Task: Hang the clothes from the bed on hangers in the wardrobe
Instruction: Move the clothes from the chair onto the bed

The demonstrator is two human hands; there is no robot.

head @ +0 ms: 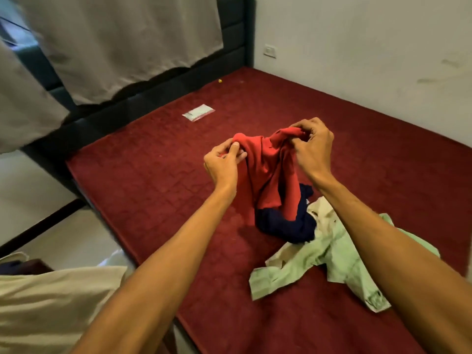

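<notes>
small packet on bed, curtain behind

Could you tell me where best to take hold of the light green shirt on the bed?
Probably its raised cream-lined folds beside the navy garment, pinched from above: the light green shirt lies crumpled flat, its sleeves trailing toward the near edge.

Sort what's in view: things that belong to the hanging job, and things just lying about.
Job: red garment, pinched by left hand and right hand; navy garment; pale green shirt; bed.
Lying about: small plastic packet; tiny yellow speck; curtain; wall switch.
</notes>
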